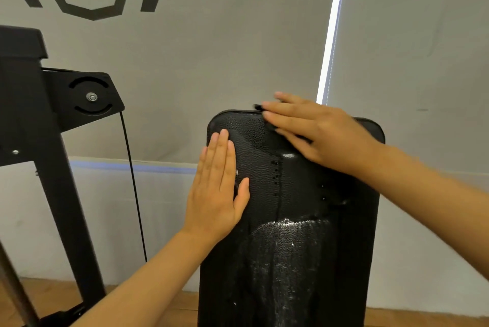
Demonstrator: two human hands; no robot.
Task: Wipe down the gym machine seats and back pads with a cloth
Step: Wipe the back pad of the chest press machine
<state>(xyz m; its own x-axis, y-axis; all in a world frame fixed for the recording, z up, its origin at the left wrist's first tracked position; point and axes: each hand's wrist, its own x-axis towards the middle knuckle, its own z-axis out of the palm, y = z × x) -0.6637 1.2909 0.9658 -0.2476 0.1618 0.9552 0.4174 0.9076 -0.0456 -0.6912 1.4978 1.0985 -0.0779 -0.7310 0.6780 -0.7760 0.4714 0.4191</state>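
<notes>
Black leather back pad, wet patch low; left hand flat, fingers together; right hand fingers straight, pressing dark cloth at top edge

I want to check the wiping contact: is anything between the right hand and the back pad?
Only a dark cloth, barely visible under the right hand at the back pad top edge. The left hand lies flat directly on it.

Soft, even indoor light fills the scene. A bright white strip glares between the grey blinds. Glare glints off the wet lower back pad. The right hand is motion-blurred; wide-angle distortion bends the frame's edges.
</notes>
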